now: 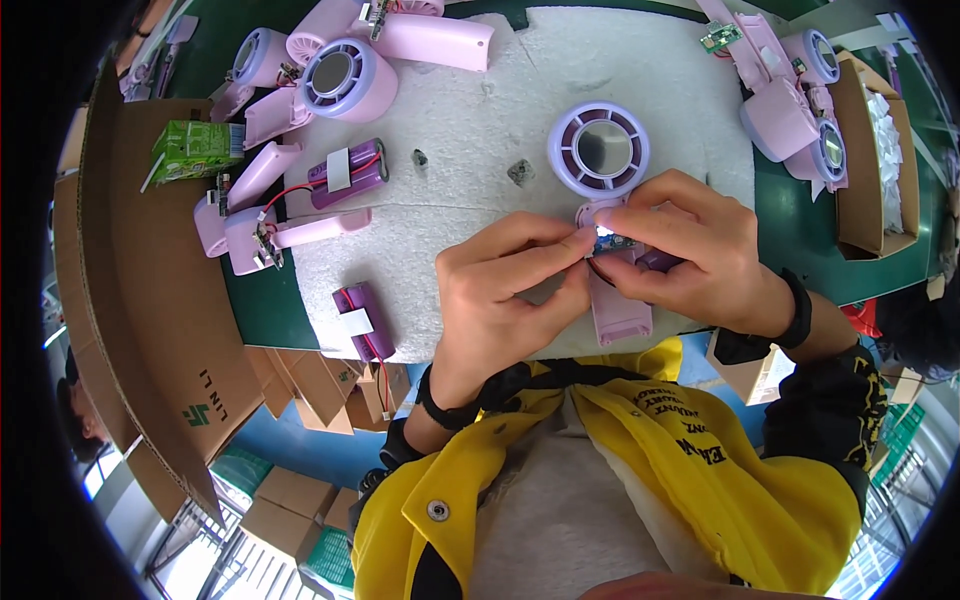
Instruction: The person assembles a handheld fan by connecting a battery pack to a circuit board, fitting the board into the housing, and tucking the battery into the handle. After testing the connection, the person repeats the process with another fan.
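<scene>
A pink and lilac handheld fan lies in front of me with its round head (572, 170) pointing away and its pink handle (622, 318) toward me. At the neck, a small blue circuit board (614, 242) sits between my fingertips. My left hand (505, 285) pinches the board's left side with thumb and forefinger. From the other side, my right hand (705, 245) closes on the board's right end. Part of a purple battery (658, 260) shows beneath the right fingers. My fingers hide most of the neck, so how the board sits there is not visible.
A white foam sheet (450, 130) covers the green table. Two purple batteries with wires, one the upper battery (365, 178), one the lower battery (365, 325), lie at left. Several fan parts surround them. A juice carton (195, 150) stands by a cardboard box (160, 260); another box (850, 190) is at right.
</scene>
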### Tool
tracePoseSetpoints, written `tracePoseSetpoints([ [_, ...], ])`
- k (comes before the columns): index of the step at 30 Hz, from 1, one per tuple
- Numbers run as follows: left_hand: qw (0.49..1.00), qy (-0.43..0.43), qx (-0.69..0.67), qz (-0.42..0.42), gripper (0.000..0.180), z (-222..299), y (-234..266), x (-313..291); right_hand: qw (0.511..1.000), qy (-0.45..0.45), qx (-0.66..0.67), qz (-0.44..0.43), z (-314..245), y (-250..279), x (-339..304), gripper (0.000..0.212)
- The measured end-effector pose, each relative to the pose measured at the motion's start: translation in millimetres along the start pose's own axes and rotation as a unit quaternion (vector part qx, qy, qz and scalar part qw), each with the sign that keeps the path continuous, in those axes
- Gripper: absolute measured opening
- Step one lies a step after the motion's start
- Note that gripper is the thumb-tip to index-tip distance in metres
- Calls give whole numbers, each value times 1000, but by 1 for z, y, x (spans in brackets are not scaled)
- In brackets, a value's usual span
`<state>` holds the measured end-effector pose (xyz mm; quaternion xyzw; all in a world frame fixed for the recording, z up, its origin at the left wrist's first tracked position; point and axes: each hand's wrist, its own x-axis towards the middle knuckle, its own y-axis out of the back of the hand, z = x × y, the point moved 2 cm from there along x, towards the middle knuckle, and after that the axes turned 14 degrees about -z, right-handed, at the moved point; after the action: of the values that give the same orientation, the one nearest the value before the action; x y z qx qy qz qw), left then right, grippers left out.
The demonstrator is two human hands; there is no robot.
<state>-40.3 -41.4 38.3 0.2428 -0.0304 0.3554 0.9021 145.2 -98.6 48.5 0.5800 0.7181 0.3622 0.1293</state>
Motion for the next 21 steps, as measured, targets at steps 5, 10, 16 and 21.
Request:
tracePoseSetpoints([
  [5,1000,9,-6,0,27,-1,1,-1,1000,2,-5,5,-1,-1,2,43],
  [10,1000,6,-8,-2,27,-2,0,0,1000,2,-17,7,-2,-1,1,42],
  [16,1000,5,8,-8,26,-2,1,0,1000,-18,17,-14,-4,3,3,37],
  [21,997,1,-74,-39,35,-10,1,-1,1000,-16,6,-18,-6,8,3,33],
])
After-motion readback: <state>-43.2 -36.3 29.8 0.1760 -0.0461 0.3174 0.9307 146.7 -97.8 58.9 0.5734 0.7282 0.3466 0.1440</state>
